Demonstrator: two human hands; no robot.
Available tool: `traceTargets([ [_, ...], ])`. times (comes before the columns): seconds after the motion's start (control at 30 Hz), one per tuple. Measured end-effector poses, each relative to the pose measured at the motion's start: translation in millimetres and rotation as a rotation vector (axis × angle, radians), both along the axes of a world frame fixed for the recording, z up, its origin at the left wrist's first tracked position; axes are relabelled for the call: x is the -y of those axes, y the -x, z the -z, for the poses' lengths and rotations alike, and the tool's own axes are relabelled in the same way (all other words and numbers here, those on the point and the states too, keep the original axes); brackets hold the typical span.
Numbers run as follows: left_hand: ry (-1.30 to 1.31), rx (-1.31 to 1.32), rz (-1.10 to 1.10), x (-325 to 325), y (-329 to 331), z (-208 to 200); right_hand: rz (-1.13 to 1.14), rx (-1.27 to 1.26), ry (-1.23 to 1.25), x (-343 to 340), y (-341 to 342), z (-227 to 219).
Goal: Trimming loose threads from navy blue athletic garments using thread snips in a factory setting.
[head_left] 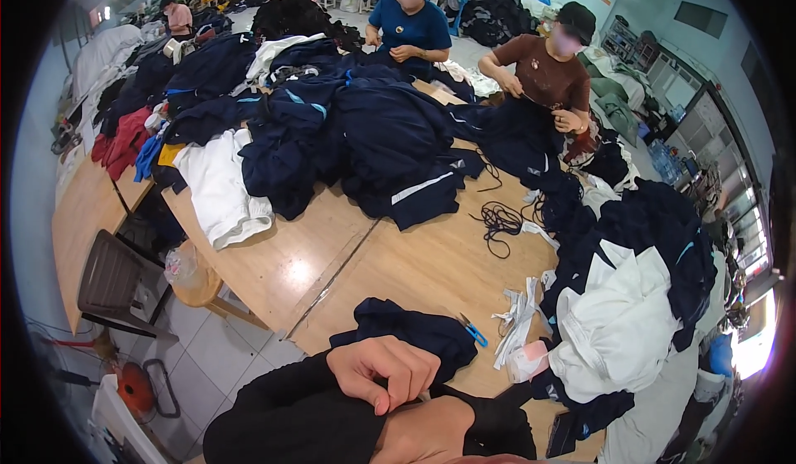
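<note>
My left hand (385, 371) is curled closed above my right wrist, at the edge of the black right sleeve (502, 427). What its fingers pinch, if anything, is hidden. My right hand (424, 432) lies just below it, partly cut off by the lower edge, its fingers out of sight. Black sleeves cover both forearms. Just beyond my hands, a crumpled navy garment (414, 331) rests on the table's near edge. Blue-handled thread snips (473, 331) lie at its right side. White fabric strips (518, 319) are scattered farther right.
A large heap of navy garments (381, 132) covers the far side of the wooden table (398, 257). White garments (618, 323) pile up at right; dark cords (502, 219) lie nearby. Two people (543, 74) handle cloth across the table. A chair (116, 286) and stool (199, 281) stand left.
</note>
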State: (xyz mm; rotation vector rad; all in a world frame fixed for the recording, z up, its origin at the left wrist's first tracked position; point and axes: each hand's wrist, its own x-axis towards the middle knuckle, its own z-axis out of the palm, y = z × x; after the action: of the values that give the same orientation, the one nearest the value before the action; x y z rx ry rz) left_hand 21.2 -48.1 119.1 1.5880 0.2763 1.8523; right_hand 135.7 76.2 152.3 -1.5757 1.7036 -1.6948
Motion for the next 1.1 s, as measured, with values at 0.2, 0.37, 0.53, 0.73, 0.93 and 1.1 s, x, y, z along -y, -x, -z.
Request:
traceTargets([
  [0.2, -0.098, 0.011, -0.138, 5.8, -7.6, -8.0, 0.004, 0.020, 0.301, 20.5, 2.4, -18.5],
  [0.37, -0.110, 0.128, -0.061, -4.0, -6.0, -3.5, 0.045, 0.142, 0.053, 17.0, 0.6, -18.8],
  [0.53, -0.225, 0.176, 0.126, -24.3, -12.6, -10.6, 0.151, 0.118, 0.106, 34.8, 33.9, -28.7],
  [0.73, -0.295, 0.190, 0.190, -13.3, -21.3, -33.2, 0.197, 0.081, 0.154, 86.5, 15.5, -8.3],
  [0.93, -0.189, 0.167, 0.055, -12.2, -26.4, -22.2, 0.161, 0.057, 0.171, 72.1, 5.6, -17.1],
  [1.1, -0.197, 0.109, -0.045, -4.2, -10.7, -21.9, 0.128, 0.055, 0.181, 45.6, 17.0, -37.3],
])
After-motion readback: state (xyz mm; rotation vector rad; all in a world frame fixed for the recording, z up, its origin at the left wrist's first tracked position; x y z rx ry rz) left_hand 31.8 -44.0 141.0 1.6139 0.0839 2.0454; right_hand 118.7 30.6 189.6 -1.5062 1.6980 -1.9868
